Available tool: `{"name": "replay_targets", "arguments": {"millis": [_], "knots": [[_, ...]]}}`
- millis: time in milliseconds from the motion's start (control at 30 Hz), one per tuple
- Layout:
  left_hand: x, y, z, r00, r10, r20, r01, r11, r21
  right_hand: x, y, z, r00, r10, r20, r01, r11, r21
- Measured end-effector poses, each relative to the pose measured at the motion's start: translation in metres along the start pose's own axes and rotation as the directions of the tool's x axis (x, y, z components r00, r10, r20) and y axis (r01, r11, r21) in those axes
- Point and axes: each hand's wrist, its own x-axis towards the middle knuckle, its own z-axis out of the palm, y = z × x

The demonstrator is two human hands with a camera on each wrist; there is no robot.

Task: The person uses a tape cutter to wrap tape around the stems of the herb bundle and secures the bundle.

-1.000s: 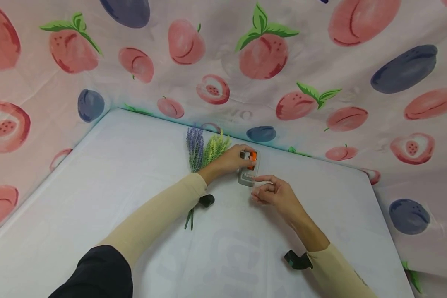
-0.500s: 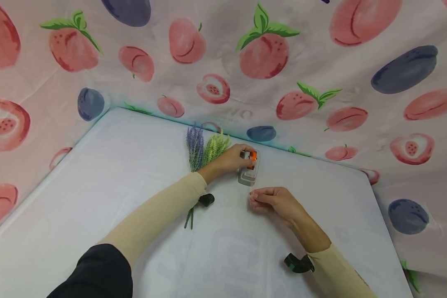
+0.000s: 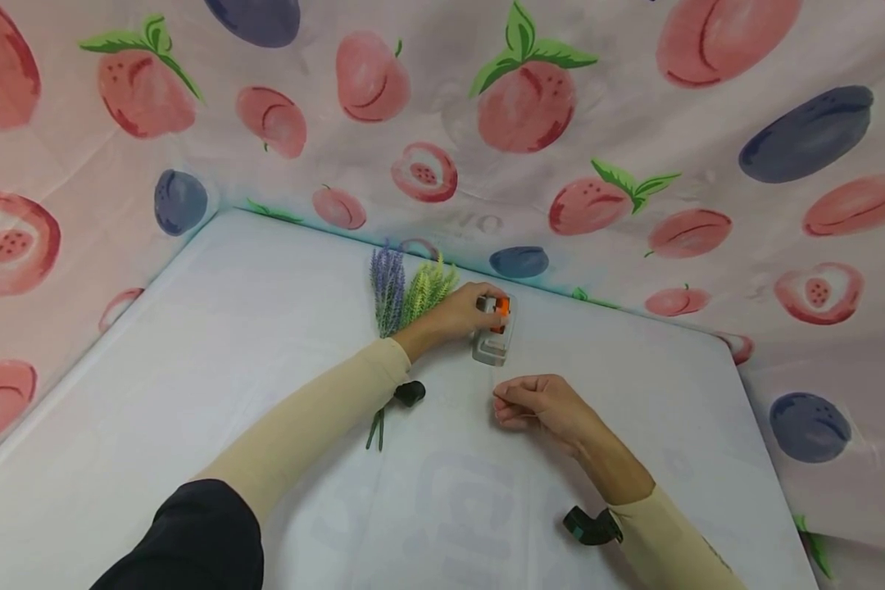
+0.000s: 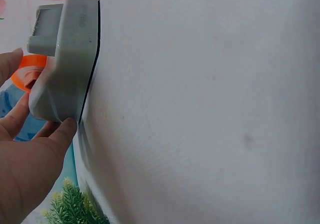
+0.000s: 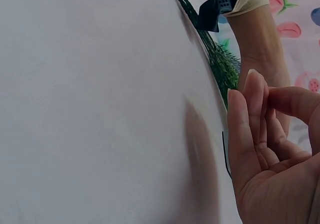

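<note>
Gripping the dispenser [image 4: 75,59], left hand [image 3: 457,314] flanks orange core [image 4: 34,60] (unseen in right wrist view); right hand [image 3: 546,401] pinches tape [image 3: 495,375].

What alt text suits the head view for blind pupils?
A person's left hand holds a grey tape dispenser with an orange hub on a white table. The right hand, pinching, is nearby; purple and green sprigs lie partly under the left forearm.

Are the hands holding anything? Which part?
The left hand holds the grey tape dispenser by its rounded end; whether the right hand pinches anything, I can't tell.
</note>
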Motion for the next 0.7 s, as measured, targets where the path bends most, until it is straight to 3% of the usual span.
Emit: {"name": "replay_targets", "arguments": {"millis": [467,700], "knots": [[-0.001,0.001,0.0,1.0,0.012,0.0,-0.012,1.0,0.013,-0.005,0.01,0.009,0.996,-0.077,-0.034,0.072,0.989,-0.13],[0.0,0.0,-0.001,1.0,0.015,0.007,-0.015,1.0,0.007,-0.009,0.014,0.013,0.983,-0.177,-0.049,0.158,0.952,-0.261]]}}
